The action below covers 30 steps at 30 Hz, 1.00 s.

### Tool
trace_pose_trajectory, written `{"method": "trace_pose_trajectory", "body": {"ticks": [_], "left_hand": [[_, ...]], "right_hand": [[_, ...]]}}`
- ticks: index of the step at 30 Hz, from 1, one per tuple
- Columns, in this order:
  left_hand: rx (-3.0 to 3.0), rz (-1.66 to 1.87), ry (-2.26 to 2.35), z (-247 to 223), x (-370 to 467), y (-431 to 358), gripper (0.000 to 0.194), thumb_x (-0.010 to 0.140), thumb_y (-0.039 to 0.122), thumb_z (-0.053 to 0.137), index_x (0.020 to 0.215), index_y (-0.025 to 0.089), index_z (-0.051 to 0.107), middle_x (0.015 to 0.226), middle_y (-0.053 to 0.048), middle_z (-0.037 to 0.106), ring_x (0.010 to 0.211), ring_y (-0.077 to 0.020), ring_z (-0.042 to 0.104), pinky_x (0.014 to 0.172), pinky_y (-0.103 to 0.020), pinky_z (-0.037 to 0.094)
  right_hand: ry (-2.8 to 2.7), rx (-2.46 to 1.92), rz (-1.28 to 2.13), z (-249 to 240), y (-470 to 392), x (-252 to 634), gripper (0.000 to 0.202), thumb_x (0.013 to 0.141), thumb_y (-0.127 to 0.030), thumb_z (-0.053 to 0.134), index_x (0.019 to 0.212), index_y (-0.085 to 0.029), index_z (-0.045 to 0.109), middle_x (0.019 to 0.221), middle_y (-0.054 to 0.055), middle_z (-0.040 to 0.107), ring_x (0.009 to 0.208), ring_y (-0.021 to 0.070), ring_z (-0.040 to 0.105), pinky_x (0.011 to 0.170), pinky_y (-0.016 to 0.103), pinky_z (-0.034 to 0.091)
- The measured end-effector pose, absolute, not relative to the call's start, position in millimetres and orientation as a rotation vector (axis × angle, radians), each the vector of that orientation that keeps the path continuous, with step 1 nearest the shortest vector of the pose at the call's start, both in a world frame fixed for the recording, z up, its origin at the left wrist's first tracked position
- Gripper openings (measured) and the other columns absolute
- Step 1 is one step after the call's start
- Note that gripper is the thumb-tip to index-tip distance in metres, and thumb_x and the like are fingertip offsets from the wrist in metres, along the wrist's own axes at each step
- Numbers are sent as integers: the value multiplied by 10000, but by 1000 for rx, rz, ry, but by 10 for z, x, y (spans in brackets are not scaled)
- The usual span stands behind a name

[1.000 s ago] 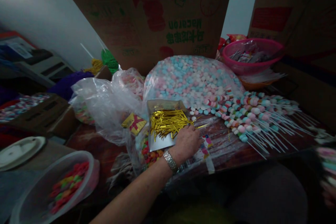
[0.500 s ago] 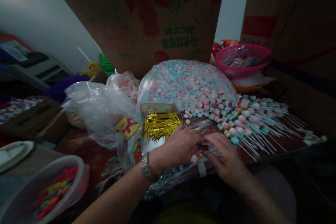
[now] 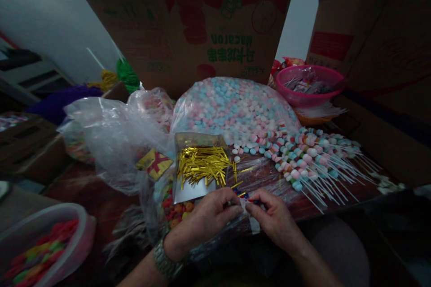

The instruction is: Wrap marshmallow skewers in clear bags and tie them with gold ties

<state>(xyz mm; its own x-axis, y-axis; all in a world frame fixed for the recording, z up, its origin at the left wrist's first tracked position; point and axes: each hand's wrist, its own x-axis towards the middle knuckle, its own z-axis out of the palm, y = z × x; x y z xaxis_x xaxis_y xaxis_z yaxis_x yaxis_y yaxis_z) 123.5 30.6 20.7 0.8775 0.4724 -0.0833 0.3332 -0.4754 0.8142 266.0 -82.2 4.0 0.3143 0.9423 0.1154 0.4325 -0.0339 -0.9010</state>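
Note:
My left hand (image 3: 215, 210), with a metal watch on its wrist, pinches the left side of a small clear plastic wrapper (image 3: 245, 206) and a gold twist tie (image 3: 241, 194). On the right side of the same wrapper, my right hand (image 3: 274, 217) is closed with thumb and finger together. Dark blue and red bits show between the hands. Just behind my left hand lies an open packet of gold twist ties (image 3: 204, 165). Marshmallow skewers (image 3: 311, 157) with white sticks are heaped to the right.
Behind stands a large bag of pastel marshmallows (image 3: 232, 107), before a cardboard box (image 3: 215, 22). A pink basket (image 3: 308, 85) sits back right. A tub (image 3: 81, 233) of colourful sweets is front left, near crumpled plastic bags (image 3: 111, 130).
Both hands have come lower and closer together at the wrapper, and a gold tie now shows between them. The camera view has shifted slightly.

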Motion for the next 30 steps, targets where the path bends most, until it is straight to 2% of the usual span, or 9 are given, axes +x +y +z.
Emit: {"method": "trace_pose_trajectory", "body": {"ticks": [4, 7, 9, 12, 15, 20, 22, 26, 30], "left_hand": [[2076, 304, 630, 115, 1245, 271, 122, 779, 281, 566, 748, 163, 575, 691, 8, 575, 635, -115, 511, 567, -207, 386], [2142, 392, 608, 40, 1232, 271, 173, 822, 271, 514, 697, 164, 566, 662, 2, 570, 624, -114, 515, 570, -213, 388], [2164, 486, 600, 16, 1207, 304, 194, 849, 274, 480, 718, 166, 574, 663, -5, 576, 628, -119, 528, 581, -221, 400], [2177, 665, 589, 15, 1148, 384, 189, 862, 272, 467, 755, 170, 586, 693, -22, 593, 661, -132, 549, 621, -242, 429], [2244, 811, 533, 37, 1086, 451, 150, 860, 253, 481, 803, 176, 598, 749, -40, 620, 724, -150, 564, 680, -271, 440], [2386, 815, 488, 92, 1034, 501, 122, 861, 224, 484, 837, 191, 599, 787, -36, 642, 744, -155, 557, 711, -293, 414], [2431, 797, 477, 102, 1035, 514, 119, 859, 221, 486, 828, 190, 597, 784, -34, 647, 735, -156, 549, 715, -300, 402], [2497, 747, 447, 104, 1046, 532, 138, 864, 229, 478, 802, 186, 595, 760, -31, 648, 726, -160, 536, 728, -311, 377], [2525, 698, 427, 131, 1052, 538, 134, 865, 227, 481, 824, 189, 602, 758, -28, 650, 725, -159, 531, 724, -306, 358]], "right_hand": [[-1410, -1753, 448, -66, -846, 2690, 351, 881, -353, 449, 587, -168, 496, 551, -36, 476, 523, 90, 451, 489, 187, 342], [-1452, -1880, 220, -96, -870, 2917, 450, 922, -356, 337, 539, -167, 479, 508, -23, 469, 487, 95, 443, 479, 197, 336], [-1369, -2015, 62, -88, -906, 3177, 425, 922, -317, 326, 587, -154, 531, 580, 27, 527, 568, 136, 491, 523, 232, 349], [-1326, -2488, -353, -105, -989, 3561, 239, 854, -237, 459, 697, -136, 608, 759, 105, 596, 751, 236, 535, 580, 299, 348], [-1483, -2755, -514, -198, -1107, 3793, 173, 804, -107, 471, 748, -151, 629, 783, 104, 618, 796, 271, 557, 584, 326, 361], [-1548, -2643, -401, -430, -1339, 3979, 227, 849, -111, 391, 821, -154, 613, 723, 89, 633, 619, 187, 592, 536, 285, 401], [-1537, -2634, -290, -491, -1403, 4027, 248, 856, -140, 368, 814, -164, 611, 722, 88, 650, 586, 187, 603, 504, 286, 411], [-1524, -2395, -256, -376, -1500, 4019, 258, 834, -206, 375, 754, -188, 620, 750, 91, 683, 677, 205, 647, 576, 297, 484], [-1623, -1960, -366, -1, -1575, 3829, 232, 861, -253, 402, 925, -208, 620, 858, 78, 682, 759, 195, 654, 636, 278, 513]]}}
